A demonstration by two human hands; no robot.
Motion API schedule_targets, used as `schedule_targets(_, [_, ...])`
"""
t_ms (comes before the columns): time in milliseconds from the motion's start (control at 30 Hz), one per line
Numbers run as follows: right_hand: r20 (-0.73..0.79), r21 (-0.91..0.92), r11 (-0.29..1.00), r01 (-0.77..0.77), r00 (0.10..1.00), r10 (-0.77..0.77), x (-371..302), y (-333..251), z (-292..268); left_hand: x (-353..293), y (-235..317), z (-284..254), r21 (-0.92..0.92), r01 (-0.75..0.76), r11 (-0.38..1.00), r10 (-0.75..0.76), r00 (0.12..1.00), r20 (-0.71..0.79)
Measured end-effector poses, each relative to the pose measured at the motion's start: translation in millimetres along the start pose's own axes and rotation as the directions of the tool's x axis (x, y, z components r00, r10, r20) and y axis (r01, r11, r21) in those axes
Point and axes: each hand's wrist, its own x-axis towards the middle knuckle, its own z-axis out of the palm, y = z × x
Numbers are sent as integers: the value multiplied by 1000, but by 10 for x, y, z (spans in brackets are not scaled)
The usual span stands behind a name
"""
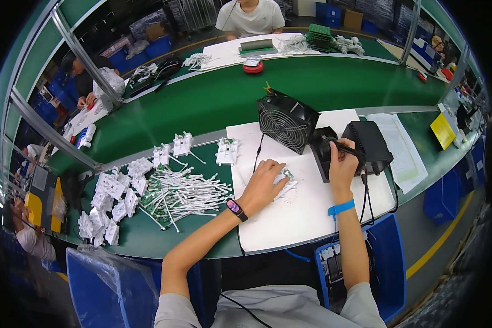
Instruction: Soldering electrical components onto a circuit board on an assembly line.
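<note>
White part (pixel 286 189) on white board (pixel 273 230), at the left hand's (pixel 263 181) fingertips; grip cannot be told. Right hand (pixel 342 167), apart, right of the part: clasps black-handled tool (pixel 349 149). Farther right on worktop (pixel 142 240): paper sheets (pixel 402 150), print illegible.

Wht pt. (pixel 285 188) partly hidden under L hand (pixel 264 179).

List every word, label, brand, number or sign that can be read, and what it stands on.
No text is clear enough to quote.
White sheet right of the black box: faint print, too small to read.
Black wristband by the left hand: lit screen, marks too small.
Yellow panel at far right: any marks are too blurred.
</note>
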Motion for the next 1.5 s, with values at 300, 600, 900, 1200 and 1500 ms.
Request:
schedule_targets(300, [-124,-34,994,103,987,-107,-33,112,47,-30,-45,109,155,-87,984,98,993,-65])
schedule_targets(600, [-222,101,850,518,844,-488,-379,119,-316,-271,148,-11,345,-158,925,166,986,7])
schedule_targets(900, [67,347,923,168,977,-204,-584,-71,-130,-454,-21,-223,142,-187,972,173,979,105])
schedule_targets(1200, [132,402,907,126,972,-194,-629,-65,-108,-413,-39,-229,91,-201,975,186,971,148])
schedule_targets(1500, [185,442,896,46,972,-142,-597,-196,-75,-428,-80,-226,41,-181,983,175,977,118])
